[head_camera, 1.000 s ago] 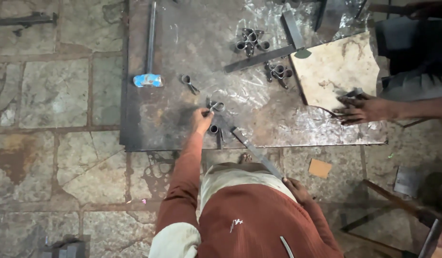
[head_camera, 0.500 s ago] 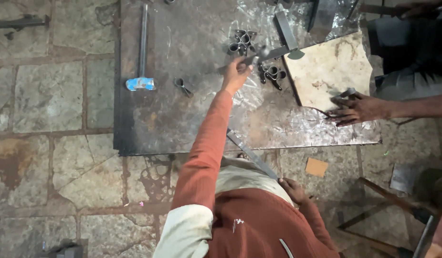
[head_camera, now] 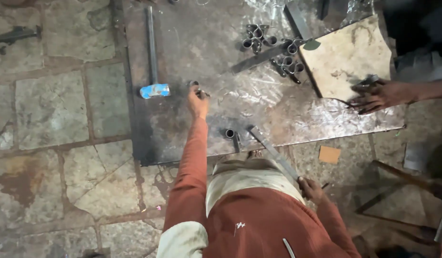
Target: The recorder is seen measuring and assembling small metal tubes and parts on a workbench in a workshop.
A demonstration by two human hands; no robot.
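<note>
We are reaching with our left hand for a small pipe-ring piece lying on the dark steel plate, just past our fingertips; the fingers are closing narrowly on it, though we cannot tell whether they are gripping it yet. Just to the left of that hand the blue-headed hammer is lying with its long handle pointing away from us. Nearer our body, between the two hands, another short pipe ring is sitting on the plate, close to its near edge. Our right hand is wrapped around the near end of a flat steel bar, holding it slanted up onto the plate.

We judge a clean pinch by the ring's rim is serving best here, lifting straight up so it is not scraping toward the hammer. Open plate is lying beyond and to the right of our left hand; further right, clusters of welded rings and a co-worker's hand on a pale board are crowding that side, so we are keeping clear of it
</note>
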